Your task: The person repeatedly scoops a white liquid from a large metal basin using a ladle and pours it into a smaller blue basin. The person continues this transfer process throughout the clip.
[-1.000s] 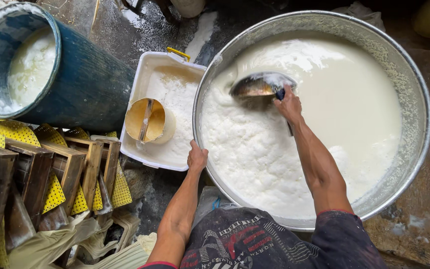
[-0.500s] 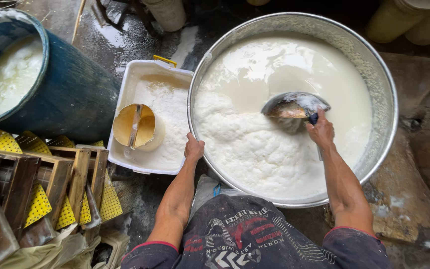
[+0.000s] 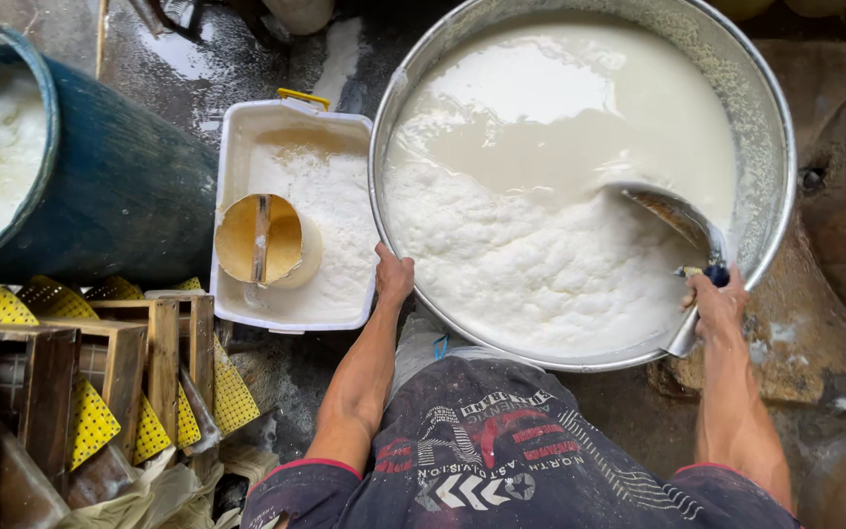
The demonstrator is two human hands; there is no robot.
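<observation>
- Steel, wide and round, the basin (image 3: pixel 771 118) fills the upper right of the view and holds white liquid: smooth on its far side, thick and foamy with curd (image 3: pixel 531 264) on the side nearest the person.
- Blue and lying to the left of the basin, well apart from it, a barrel (image 3: pixel 129 186) shows a white mass inside its open mouth.
- Between the barrel and the basin sits a white rectangular tub (image 3: pixel 237 157), its right edge just beside the basin's rim; it holds more white curd, and a yellow clip sits on its far edge.
- Below the barrel, left of the basin and nearer the person, stand wooden frames (image 3: pixel 129 353) with yellow perforated sheets (image 3: pixel 90 426) tucked among them.
- Inside the tub, on its left side, floats a round tan scoop (image 3: pixel 258 238) with a bar across its mouth.
- A metal ladle (image 3: pixel 682 220) lies tilted inside the basin at its right side, its bowl dipped into the curd and its handle running down over the rim.
- The right hand (image 3: pixel 715 306) is clamped around the ladle's handle at the basin's lower right rim.
- The left hand (image 3: pixel 394 276) is closed over the basin's lower left rim, thumb inside, right next to the tub; the two hands are well apart.
</observation>
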